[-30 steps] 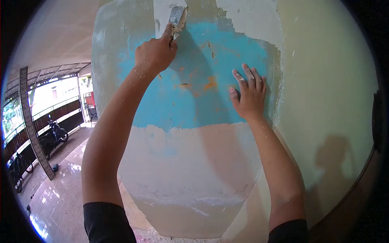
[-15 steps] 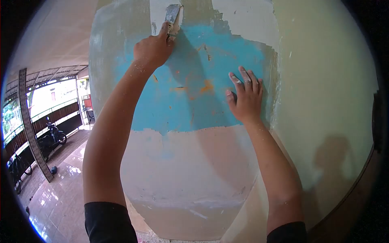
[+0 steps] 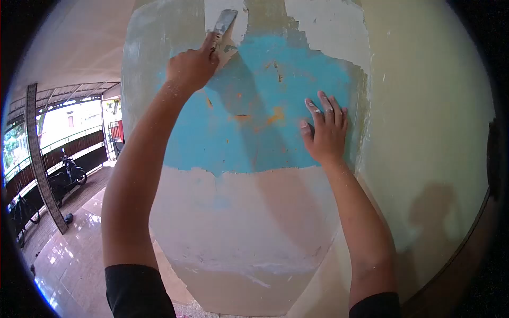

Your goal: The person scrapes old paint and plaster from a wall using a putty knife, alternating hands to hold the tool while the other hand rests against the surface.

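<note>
In the head view my left hand point(image 3: 192, 70) grips a putty knife point(image 3: 226, 21) near the top of the wall, its index finger stretched along the handle. The metal blade points up and to the right over a pale scraped strip point(image 3: 212, 10). My right hand point(image 3: 327, 132) lies on the turquoise paint patch point(image 3: 212, 143) with fingers spread and whitish smears on them. Orange-brown marks and small chips dot the turquoise. Below it is a pinkish bare area point(image 3: 238, 222) with a ragged upper edge.
To the right continues a pale green wall point(image 3: 424, 116). On the left lie a shiny tiled floor point(image 3: 69, 254) and a slanting post point(image 3: 42, 159). Behind the post stand a motorbike point(image 3: 69, 172) and a railing point(image 3: 79, 140).
My left hand and the putty knife have shifted left and slightly down, and the blade leans more to the right. My right hand stays on the turquoise patch.
</note>
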The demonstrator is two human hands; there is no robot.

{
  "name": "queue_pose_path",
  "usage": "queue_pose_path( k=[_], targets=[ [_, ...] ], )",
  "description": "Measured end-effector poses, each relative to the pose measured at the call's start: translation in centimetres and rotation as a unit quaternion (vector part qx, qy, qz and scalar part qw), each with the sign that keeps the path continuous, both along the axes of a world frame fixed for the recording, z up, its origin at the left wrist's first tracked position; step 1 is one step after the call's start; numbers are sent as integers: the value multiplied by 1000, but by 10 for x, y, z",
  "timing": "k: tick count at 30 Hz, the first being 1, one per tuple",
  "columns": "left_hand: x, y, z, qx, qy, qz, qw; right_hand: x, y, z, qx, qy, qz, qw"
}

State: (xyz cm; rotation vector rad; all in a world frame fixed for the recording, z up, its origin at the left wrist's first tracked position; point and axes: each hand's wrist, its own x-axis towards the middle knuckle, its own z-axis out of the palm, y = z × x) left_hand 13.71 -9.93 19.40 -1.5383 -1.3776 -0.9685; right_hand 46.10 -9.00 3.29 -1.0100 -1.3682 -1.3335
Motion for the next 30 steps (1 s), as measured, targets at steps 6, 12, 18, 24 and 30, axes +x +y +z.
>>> queue_pose_path(
  k=[6,12,18,24,30],
  targets=[
    [-28,-4,-16,-14,-21,-6,1000,1,-1,2,4,-8,3,1000],
    [-36,-1,-33,-21,-24,-16,999,1,0,1,2,-8,-2,1000],
    [-32,-5,-40,-47,-41,-41,997,0,-3,0,-8,1,-10,1000],
    [-29,1,-48,-46,-45,-43,997,-1,-3,0,-4,-2,-2,1000],
    [-32,7,-63,-43,-39,-60,996,-1,-2,-1,-6,1,-15,1000]
  ],
)
